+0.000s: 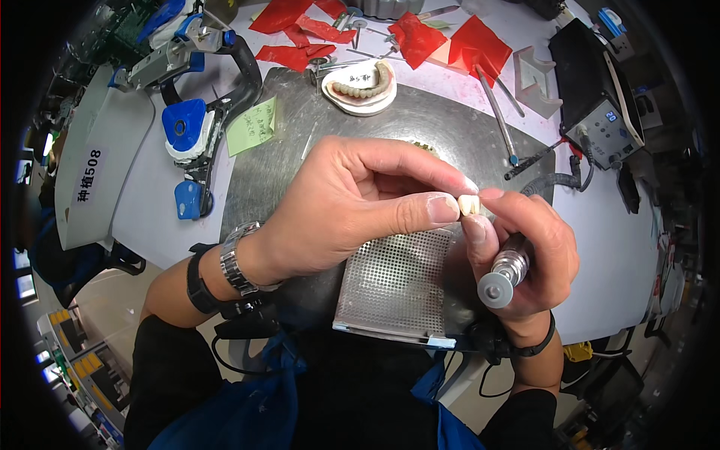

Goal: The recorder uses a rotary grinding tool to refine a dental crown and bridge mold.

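Between the thumb and index fingertips of both hands is a small cream-white dental crown (469,204). My left hand (337,206) closes on its left side, and the fingertips partly cover it. My right hand (536,232) pinches the other side, while its remaining fingers wrap round a metal rotary handpiece (513,259). A grey round disc (496,289) sits at the handpiece's near end, apart from the crown. Below the hands lies a perforated metal grate (394,285). Beyond them, a plaster dental model (366,105) bears a curved row of teeth.
A grey metal plate (277,161) covers the bench middle. At left stand a blue-and-black articulator (187,124) and a green note (253,126). Red sheets (480,49) and metal tools (495,112) lie at the back. A black control box (600,97) with a hose (551,182) is at right.
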Demonstrator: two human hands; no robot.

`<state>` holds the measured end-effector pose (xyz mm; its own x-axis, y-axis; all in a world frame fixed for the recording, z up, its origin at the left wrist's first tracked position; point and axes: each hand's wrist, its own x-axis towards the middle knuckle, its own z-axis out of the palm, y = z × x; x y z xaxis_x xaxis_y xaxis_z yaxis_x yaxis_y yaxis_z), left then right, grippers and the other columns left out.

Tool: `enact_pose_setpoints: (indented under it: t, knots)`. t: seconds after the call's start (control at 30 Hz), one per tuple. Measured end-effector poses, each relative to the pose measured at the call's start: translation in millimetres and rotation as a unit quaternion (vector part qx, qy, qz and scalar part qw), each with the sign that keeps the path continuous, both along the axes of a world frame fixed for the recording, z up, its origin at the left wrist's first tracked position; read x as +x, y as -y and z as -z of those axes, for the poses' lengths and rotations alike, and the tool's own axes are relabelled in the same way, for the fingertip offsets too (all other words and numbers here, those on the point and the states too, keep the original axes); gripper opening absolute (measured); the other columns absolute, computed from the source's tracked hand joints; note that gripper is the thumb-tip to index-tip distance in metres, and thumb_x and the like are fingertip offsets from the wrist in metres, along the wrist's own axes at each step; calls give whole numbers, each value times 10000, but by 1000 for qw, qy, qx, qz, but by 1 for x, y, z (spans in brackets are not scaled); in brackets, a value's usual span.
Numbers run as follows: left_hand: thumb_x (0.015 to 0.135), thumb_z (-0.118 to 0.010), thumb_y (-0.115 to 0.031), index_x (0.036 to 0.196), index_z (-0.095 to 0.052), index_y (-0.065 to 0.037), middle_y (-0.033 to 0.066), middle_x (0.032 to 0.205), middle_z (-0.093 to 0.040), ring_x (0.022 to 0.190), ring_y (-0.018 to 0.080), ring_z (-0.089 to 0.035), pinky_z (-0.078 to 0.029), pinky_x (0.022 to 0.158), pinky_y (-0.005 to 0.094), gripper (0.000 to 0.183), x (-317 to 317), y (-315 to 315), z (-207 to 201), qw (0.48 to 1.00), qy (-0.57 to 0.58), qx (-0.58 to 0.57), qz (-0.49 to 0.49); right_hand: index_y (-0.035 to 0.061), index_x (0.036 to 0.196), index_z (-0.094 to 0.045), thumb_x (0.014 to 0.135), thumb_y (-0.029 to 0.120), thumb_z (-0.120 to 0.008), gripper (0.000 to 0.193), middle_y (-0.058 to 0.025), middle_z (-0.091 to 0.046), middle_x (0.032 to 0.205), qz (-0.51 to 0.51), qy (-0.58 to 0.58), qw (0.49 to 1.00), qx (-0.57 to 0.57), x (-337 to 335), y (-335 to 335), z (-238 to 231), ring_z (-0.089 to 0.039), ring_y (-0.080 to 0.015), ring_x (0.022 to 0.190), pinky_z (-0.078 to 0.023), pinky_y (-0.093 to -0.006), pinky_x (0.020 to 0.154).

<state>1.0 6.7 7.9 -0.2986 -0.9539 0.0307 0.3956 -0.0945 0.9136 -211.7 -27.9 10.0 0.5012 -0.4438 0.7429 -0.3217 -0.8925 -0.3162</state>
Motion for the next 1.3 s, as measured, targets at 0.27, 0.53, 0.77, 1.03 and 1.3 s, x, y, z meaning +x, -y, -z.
enact_pose_setpoints:
  t: [0.27,0.53,0.77,1.03,1.3]
  knots:
    - [901,-686,46,1145,-627,62,166,1119,-685,1048,197,-680,-565,933,309,251,0,0,1,1000,-18,-12,3,-22,1033,-653,837,64,-779,249,-104,-690,757,-26,9,1000,10,1,2,2,-533,-115,514,-383,-241,473]
    - [920,-692,-5,1157,-650,62,158,1113,-697,1038,187,-685,-567,924,298,250,0,-2,2,1000,-19,-15,-4,-21,1045,-655,830,80,-791,274,-94,-677,747,-21,5,1000,11,1,2,2,-527,-111,513,-384,-237,474]
    - [943,-679,-38,1186,-650,73,156,1161,-686,1078,190,-673,-552,952,300,268,1,-1,4,998,-58,3,24,-15,1045,-658,818,92,-797,287,-79,-648,695,-6,5,1000,3,1,3,3,-515,-107,507,-373,-232,472]
    - [940,-660,-28,1216,-588,58,180,1183,-666,1124,225,-660,-540,987,327,298,1,-1,4,997,-60,42,33,-20,1042,-658,808,87,-801,294,-59,-611,654,-5,19,1000,-16,3,4,3,-490,-102,490,-351,-236,456]
    - [976,-596,-42,1219,-543,26,241,1185,-647,1193,325,-633,-566,1003,375,258,2,1,-1,988,-119,92,36,-8,1042,-643,758,76,-817,344,-91,-669,815,72,79,985,133,-2,-1,0,-613,-181,611,-471,-277,552]
